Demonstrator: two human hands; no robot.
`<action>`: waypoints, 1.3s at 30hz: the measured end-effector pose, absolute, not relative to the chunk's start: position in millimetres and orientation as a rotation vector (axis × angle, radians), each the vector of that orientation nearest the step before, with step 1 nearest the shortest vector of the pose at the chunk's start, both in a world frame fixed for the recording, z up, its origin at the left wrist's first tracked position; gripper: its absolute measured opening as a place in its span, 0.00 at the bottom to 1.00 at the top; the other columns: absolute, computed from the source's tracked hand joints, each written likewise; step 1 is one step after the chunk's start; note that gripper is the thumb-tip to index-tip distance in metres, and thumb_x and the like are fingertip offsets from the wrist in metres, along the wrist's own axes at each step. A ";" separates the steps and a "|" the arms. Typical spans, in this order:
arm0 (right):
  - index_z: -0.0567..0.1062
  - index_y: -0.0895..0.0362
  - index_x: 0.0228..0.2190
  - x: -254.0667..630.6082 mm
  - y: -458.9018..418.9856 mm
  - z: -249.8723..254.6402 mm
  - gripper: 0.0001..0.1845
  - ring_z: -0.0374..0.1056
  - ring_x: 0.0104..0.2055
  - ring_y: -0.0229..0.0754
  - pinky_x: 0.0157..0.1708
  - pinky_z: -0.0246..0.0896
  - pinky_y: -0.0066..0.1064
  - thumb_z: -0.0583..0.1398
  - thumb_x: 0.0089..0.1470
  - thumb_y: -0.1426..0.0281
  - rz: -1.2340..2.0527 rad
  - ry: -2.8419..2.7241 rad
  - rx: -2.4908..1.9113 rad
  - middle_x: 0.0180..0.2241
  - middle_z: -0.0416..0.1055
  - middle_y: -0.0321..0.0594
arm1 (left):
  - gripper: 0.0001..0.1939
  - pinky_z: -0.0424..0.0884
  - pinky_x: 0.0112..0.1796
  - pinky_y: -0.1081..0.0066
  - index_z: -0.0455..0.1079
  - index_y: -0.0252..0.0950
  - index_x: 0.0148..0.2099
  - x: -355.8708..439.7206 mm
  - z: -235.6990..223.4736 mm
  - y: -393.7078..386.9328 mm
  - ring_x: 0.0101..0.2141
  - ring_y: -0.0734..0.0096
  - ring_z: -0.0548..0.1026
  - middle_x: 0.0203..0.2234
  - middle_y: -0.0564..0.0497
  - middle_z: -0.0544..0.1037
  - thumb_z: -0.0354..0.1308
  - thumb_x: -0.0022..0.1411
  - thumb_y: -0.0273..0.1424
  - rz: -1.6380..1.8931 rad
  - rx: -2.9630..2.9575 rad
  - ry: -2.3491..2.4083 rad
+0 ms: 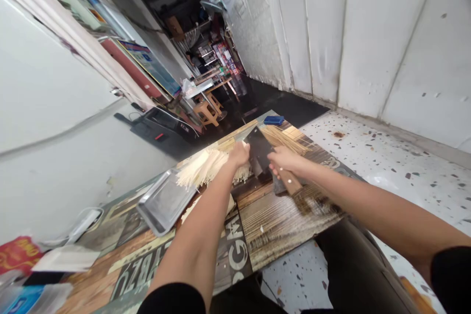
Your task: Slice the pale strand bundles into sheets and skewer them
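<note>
My right hand [283, 161] is closed round the wooden handle of a cleaver [258, 149], whose wide dark blade stands over the table. Close to the blade's left side, my left hand [240, 153] has its fingers curled on a bunch of pale enoki mushrooms [206, 166]. The mushroom stems fan out to the left, partly hidden by my left wrist. They reach the edge of a metal tray [165, 203], the visible part of which is bare. Behind the cleaver lies a bundle of thin bamboo skewers [286, 140].
A blue box [273, 120] sits at the far corner of the patterned table [279, 225]. At the near left are a red package [20, 254] and a plastic container [37, 299]. Stools [206, 113] and another table stand farther back. A white wall [368, 34] runs along the right.
</note>
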State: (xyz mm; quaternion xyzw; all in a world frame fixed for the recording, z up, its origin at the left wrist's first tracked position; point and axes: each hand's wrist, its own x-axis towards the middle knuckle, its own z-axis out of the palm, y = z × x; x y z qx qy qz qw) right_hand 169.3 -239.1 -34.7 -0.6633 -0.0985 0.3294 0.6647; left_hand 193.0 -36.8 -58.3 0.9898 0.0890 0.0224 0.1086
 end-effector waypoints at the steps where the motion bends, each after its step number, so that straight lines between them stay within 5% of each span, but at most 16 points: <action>1: 0.58 0.55 0.27 167.0 -248.7 -33.4 0.08 0.57 0.12 0.31 0.12 0.55 0.22 0.51 0.56 0.78 0.703 -0.201 -1.524 0.14 0.60 0.29 | 0.27 0.56 0.55 0.51 0.58 0.23 0.56 193.8 -56.6 -37.1 0.58 0.49 0.62 0.56 0.26 0.65 0.37 0.68 0.41 0.028 2.907 0.316; 6: 0.57 0.54 0.27 134.4 -298.9 -27.1 0.08 0.59 0.12 0.32 0.11 0.56 0.23 0.51 0.57 0.75 0.452 -0.196 -1.571 0.16 0.60 0.28 | 0.32 0.45 0.61 0.54 0.51 0.29 0.64 155.2 -14.9 -22.9 0.64 0.53 0.49 0.64 0.36 0.55 0.39 0.67 0.46 -0.023 2.886 0.403; 9: 0.58 0.54 0.26 102.5 -316.1 -28.1 0.09 0.58 0.12 0.32 0.11 0.58 0.24 0.52 0.58 0.71 0.588 -0.241 -1.508 0.17 0.62 0.29 | 0.41 0.41 0.62 0.56 0.41 0.30 0.68 90.9 9.8 -12.2 0.66 0.56 0.43 0.67 0.39 0.43 0.36 0.64 0.55 -0.033 2.898 0.274; 13: 0.57 0.54 0.27 65.7 -309.4 -41.5 0.09 0.58 0.13 0.31 0.12 0.60 0.25 0.52 0.57 0.66 0.832 -0.309 -1.414 0.18 0.62 0.28 | 0.60 0.44 0.62 0.53 0.32 0.27 0.69 4.7 -3.3 -15.6 0.65 0.49 0.42 0.67 0.35 0.39 0.52 0.50 0.61 -0.065 2.982 0.230; 19: 0.57 0.54 0.28 45.5 -274.5 -66.0 0.09 0.57 0.12 0.31 0.11 0.57 0.23 0.52 0.56 0.64 0.960 -0.401 -1.361 0.18 0.62 0.26 | 0.37 0.40 0.63 0.54 0.33 0.23 0.69 -27.9 -61.7 -33.1 0.66 0.59 0.36 0.67 0.35 0.39 0.32 0.69 0.46 0.275 2.990 0.428; 39: 0.57 0.54 0.27 54.3 -259.4 -71.7 0.09 0.57 0.12 0.31 0.10 0.56 0.24 0.52 0.55 0.64 0.997 -0.381 -1.329 0.19 0.62 0.26 | 0.32 0.43 0.63 0.54 0.39 0.30 0.69 -20.8 -76.0 -20.1 0.66 0.60 0.42 0.66 0.39 0.47 0.36 0.69 0.42 0.349 3.042 0.348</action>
